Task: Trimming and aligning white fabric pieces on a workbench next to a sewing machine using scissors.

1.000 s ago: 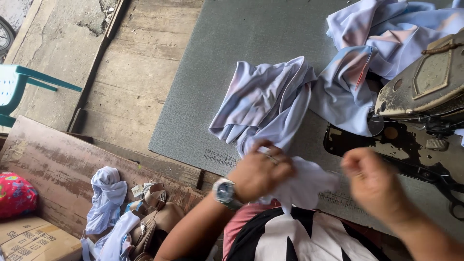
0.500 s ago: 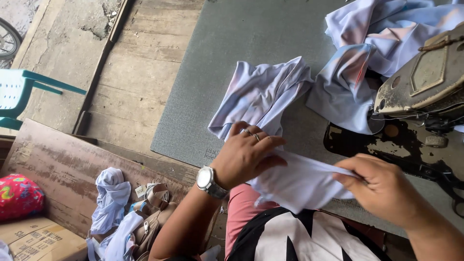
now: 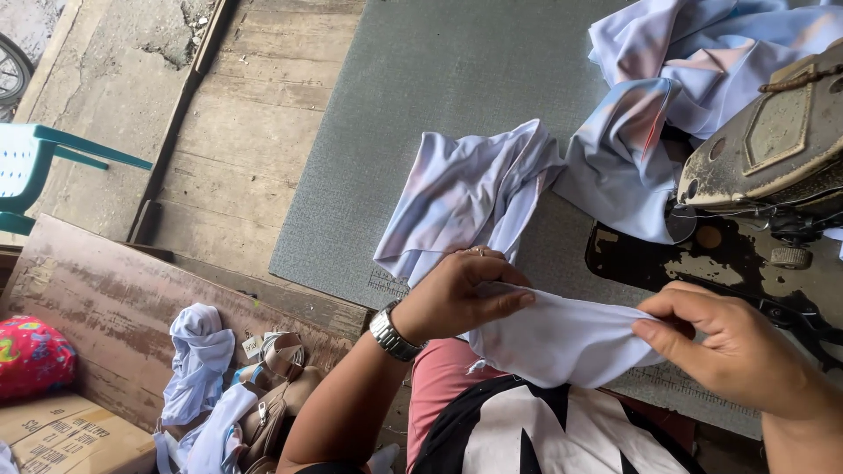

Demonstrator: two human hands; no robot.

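Note:
A small piece of pale lilac-white fabric (image 3: pixel 562 338) is stretched between both my hands just above my lap. My left hand (image 3: pixel 457 294), with a silver wristwatch (image 3: pixel 393 333), pinches its left edge. My right hand (image 3: pixel 733 347) pinches its right edge between thumb and fingers. Just beyond my left hand a folded pale blue and pink garment piece (image 3: pixel 470 197) lies on the grey cutting mat (image 3: pixel 421 96). An old sewing machine (image 3: pixel 773 149) stands at the right, with more of the same pale fabric (image 3: pixel 694 61) heaped behind and beside it.
The mat lies on a wooden table (image 3: pixel 237 158). A wooden bench (image 3: pixel 114 307) at lower left carries fabric scraps (image 3: pixel 198 360) and a tan bag (image 3: pixel 277 395). A cardboard box (image 3: pixel 75 443), a pink cushion (image 3: pixel 31 355) and a teal plastic chair (image 3: pixel 35 162) are at the far left.
Both hands have spread apart, pulling the small fabric piece taut between them. My left hand has lifted from the table edge toward the folded garment piece.

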